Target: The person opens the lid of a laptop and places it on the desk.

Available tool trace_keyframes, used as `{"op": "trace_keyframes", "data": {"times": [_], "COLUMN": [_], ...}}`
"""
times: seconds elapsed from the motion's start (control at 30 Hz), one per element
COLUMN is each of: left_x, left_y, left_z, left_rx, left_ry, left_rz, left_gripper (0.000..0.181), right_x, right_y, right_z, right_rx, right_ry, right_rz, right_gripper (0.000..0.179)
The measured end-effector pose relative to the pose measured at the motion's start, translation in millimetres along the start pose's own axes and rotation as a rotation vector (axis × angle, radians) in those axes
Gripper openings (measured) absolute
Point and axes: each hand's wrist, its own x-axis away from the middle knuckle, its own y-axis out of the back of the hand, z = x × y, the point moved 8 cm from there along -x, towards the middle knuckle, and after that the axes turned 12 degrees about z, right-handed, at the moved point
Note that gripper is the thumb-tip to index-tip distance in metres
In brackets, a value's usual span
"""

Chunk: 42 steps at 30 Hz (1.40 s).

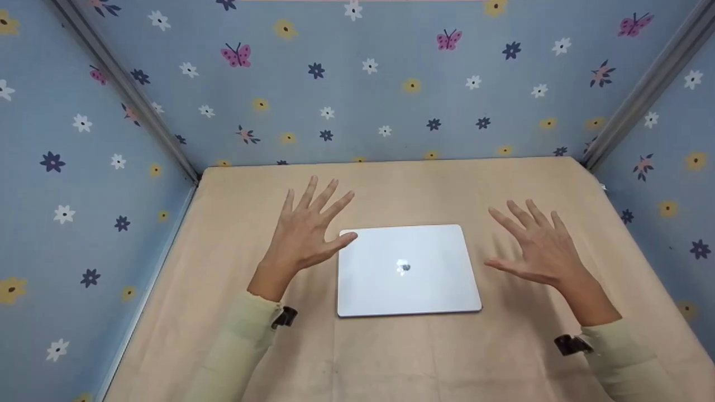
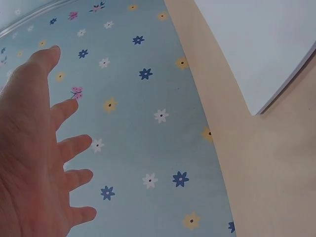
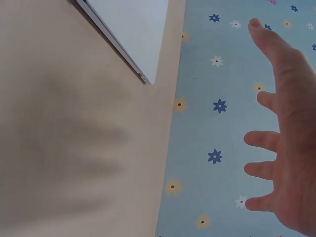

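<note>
A closed silver laptop [image 1: 380, 285] with a logo at the middle of its lid lies flat on the cloth-covered table. To its left, my left hand [image 1: 301, 231] hovers with fingers spread and holds nothing; in the head view its thumb overlaps the laptop's upper left corner. My right hand [image 1: 544, 248] is raised to the right of the laptop, fingers spread, apart from it and holding nothing. In the left wrist view a corner of the laptop [image 2: 261, 44] shows at upper right. The right wrist view has another corner of the laptop [image 3: 133, 34] near the top.
Beige cloth covers the table [image 1: 391, 357]. Blue panels with flowers and butterflies enclose it: a back wall [image 1: 368, 95], a left wall [image 1: 84, 234] and a right wall [image 1: 676, 184]. Grey posts [image 1: 128, 95] stand at the back corners. Small black devices [image 1: 286, 317] sit at both wrists.
</note>
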Motion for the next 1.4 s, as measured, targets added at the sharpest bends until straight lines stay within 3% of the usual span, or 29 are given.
{"op": "trace_keyframes", "data": {"times": [0.37, 0.63, 1.0, 1.17, 1.4], "left_x": [-2.8, -8.3, -18.1, -19.5, -20.2], "left_y": [-10.4, -19.5, -35.9, -50.0, -65.0], "left_z": [-12.0, -23.7, -41.9, -48.7, -53.2], "left_rx": [-0.004, 0.015, 0.028, -0.004, 0.025], "left_ry": [-0.053, -0.083, -0.118, -0.137, -0.153], "left_rz": [-0.017, -0.023, 0.021, 0.071, 0.107], "left_gripper": [0.083, 0.083, 0.083, 0.084, 0.083], "right_x": [3.1, 3.7, 6.5, 8.1, 10.1], "right_y": [-17.1, -31.0, -48.5, -53.0, -61.4], "right_z": [6.1, 9.6, 13.8, 15.3, 16.4], "right_rx": [-0.007, -0.001, -0.022, -0.025, -0.022], "right_ry": [0.041, 0.039, 0.044, 0.056, 0.062], "right_rz": [-0.002, 0.069, 0.117, 0.131, 0.133], "right_gripper": [0.101, 0.107, 0.107, 0.107, 0.108]}}
